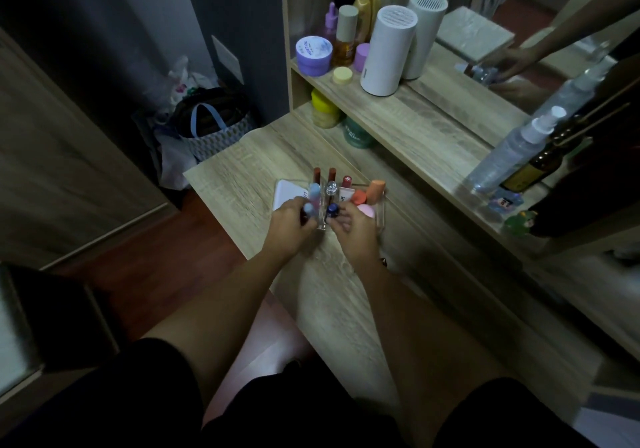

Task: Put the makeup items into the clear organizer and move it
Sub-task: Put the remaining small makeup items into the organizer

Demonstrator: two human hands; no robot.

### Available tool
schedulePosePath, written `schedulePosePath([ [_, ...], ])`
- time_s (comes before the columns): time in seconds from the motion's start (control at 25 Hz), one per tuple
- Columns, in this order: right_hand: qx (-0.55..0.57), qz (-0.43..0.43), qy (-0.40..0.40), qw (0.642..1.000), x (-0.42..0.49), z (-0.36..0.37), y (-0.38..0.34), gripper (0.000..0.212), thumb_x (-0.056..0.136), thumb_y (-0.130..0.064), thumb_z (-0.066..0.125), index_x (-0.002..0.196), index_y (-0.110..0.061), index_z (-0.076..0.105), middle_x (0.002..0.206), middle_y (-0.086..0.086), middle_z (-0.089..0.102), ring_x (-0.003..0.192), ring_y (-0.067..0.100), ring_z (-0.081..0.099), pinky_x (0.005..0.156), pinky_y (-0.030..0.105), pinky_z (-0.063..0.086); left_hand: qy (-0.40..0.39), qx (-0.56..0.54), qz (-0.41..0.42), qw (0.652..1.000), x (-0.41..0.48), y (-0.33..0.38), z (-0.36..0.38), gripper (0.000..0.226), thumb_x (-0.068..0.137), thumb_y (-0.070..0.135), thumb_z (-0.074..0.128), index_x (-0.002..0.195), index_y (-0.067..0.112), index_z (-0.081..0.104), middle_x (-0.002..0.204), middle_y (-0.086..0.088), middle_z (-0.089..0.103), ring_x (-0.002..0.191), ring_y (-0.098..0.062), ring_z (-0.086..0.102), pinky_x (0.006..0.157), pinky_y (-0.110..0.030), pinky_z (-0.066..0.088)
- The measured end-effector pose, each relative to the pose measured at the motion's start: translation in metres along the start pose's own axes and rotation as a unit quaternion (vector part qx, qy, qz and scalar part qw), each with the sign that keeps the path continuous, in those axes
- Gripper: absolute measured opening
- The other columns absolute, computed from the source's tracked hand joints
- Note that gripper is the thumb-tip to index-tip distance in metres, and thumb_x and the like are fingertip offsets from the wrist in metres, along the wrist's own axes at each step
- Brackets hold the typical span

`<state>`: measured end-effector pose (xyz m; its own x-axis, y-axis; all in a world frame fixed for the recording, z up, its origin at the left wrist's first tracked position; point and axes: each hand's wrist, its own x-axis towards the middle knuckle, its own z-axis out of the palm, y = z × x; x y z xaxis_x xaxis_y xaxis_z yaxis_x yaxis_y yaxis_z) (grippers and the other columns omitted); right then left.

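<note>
The clear organizer (379, 207) stands on the wooden desk (242, 177), filled with lipsticks, a white tube (345, 194), orange sponges (374, 189) and a pink sponge (365, 211). My left hand (290, 226) grips its near left side, beside a light blue capped stick (71, 193). My right hand (353, 229) grips its near right side, next to a dark blue capped item (332, 210). A white flat case (290, 193) lies at the organizer's left. Both hands hide the front wall.
A raised shelf (415, 118) behind holds a purple jar (313, 55), bottles and a white cylinder (388, 49). Spray bottles (512, 150) stand at the right by the mirror (502, 32). Yellow and green jars (325, 108) sit under the shelf. Bags (211, 125) lie on the floor at left.
</note>
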<state>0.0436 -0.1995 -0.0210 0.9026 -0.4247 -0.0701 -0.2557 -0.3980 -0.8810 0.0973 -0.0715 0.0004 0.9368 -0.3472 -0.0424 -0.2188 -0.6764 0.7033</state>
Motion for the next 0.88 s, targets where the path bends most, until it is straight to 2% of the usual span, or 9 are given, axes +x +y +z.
schedulePosePath([
  [0.08, -0.003, 0.001, 0.000, 1.000, 0.003, 0.001, -0.001, 0.032, 0.084, -0.002, 0.065, 0.115, -0.005, 0.062, 0.105, 0.015, 0.072, 0.091, 0.021, 0.069, 0.084, 0.034, 0.057, 0.006, -0.003, -0.007, 1.000, 0.002, 0.001, 0.001, 0.014, 0.082, 0.014, 0.061, 0.087, 0.002, 0.055, 0.084, -0.018, 0.064, 0.076, -0.029, 0.058, 0.064, -0.030, 0.038],
  [0.2, -0.013, 0.002, 0.005, 1.000, 0.004, 0.002, -0.001, 0.030, 0.084, -0.001, 0.064, 0.114, -0.004, 0.063, 0.103, 0.016, 0.072, 0.092, 0.024, 0.070, 0.083, 0.031, 0.056, 0.008, 0.020, 0.006, 1.000, 0.007, 0.000, -0.001, 0.014, 0.079, 0.014, 0.062, 0.084, 0.002, 0.055, 0.083, -0.019, 0.063, 0.075, -0.029, 0.057, 0.063, -0.027, 0.033],
  [0.32, -0.026, 0.002, -0.008, 1.000, 0.002, 0.004, 0.002, 0.028, 0.084, 0.000, 0.063, 0.112, -0.004, 0.063, 0.103, 0.016, 0.072, 0.093, 0.025, 0.070, 0.087, 0.040, 0.057, -0.001, 0.054, 0.040, 0.998, 0.010, -0.005, -0.005, 0.015, 0.079, 0.015, 0.063, 0.085, 0.002, 0.058, 0.085, -0.020, 0.063, 0.079, -0.032, 0.058, 0.065, -0.030, 0.036],
  [0.48, -0.038, 0.000, -0.012, 0.999, -0.001, 0.008, 0.004, 0.027, 0.086, -0.004, 0.062, 0.114, -0.004, 0.064, 0.106, 0.015, 0.073, 0.098, 0.024, 0.069, 0.090, 0.042, 0.056, -0.018, 0.065, 0.058, 0.996, 0.010, -0.010, -0.005, 0.023, 0.082, 0.015, 0.061, 0.100, 0.001, 0.064, 0.096, -0.022, 0.063, 0.084, -0.033, 0.061, 0.073, -0.036, 0.047],
  [0.6, -0.047, 0.014, -0.009, 0.999, -0.001, 0.010, 0.003, 0.028, 0.087, -0.005, 0.062, 0.115, -0.005, 0.063, 0.108, 0.015, 0.072, 0.099, 0.025, 0.068, 0.091, 0.041, 0.055, -0.022, 0.028, 0.056, 0.998, 0.010, -0.011, -0.004, 0.028, 0.084, 0.014, 0.062, 0.110, 0.003, 0.060, 0.102, -0.019, 0.066, 0.089, -0.029, 0.064, 0.078, -0.034, 0.049],
  [0.76, -0.065, 0.025, 0.002, 0.998, 0.001, 0.011, 0.002, 0.027, 0.088, -0.008, 0.061, 0.115, -0.006, 0.063, 0.105, 0.015, 0.071, 0.097, 0.025, 0.067, 0.087, 0.037, 0.055, -0.012, -0.012, 0.035, 0.999, 0.008, -0.012, -0.004, 0.018, 0.084, 0.015, 0.064, 0.095, 0.003, 0.059, 0.091, -0.018, 0.070, 0.082, -0.028, 0.066, 0.074, -0.034, 0.051],
  [0.88, -0.056, 0.034, -0.003, 0.998, 0.002, 0.011, 0.001, 0.026, 0.088, -0.008, 0.061, 0.114, -0.006, 0.063, 0.105, 0.015, 0.071, 0.098, 0.025, 0.067, 0.088, 0.038, 0.055, -0.010, -0.015, 0.029, 0.999, 0.010, -0.010, -0.003, 0.016, 0.083, 0.016, 0.066, 0.093, 0.004, 0.060, 0.090, -0.017, 0.070, 0.080, -0.025, 0.065, 0.073, -0.031, 0.049],
])
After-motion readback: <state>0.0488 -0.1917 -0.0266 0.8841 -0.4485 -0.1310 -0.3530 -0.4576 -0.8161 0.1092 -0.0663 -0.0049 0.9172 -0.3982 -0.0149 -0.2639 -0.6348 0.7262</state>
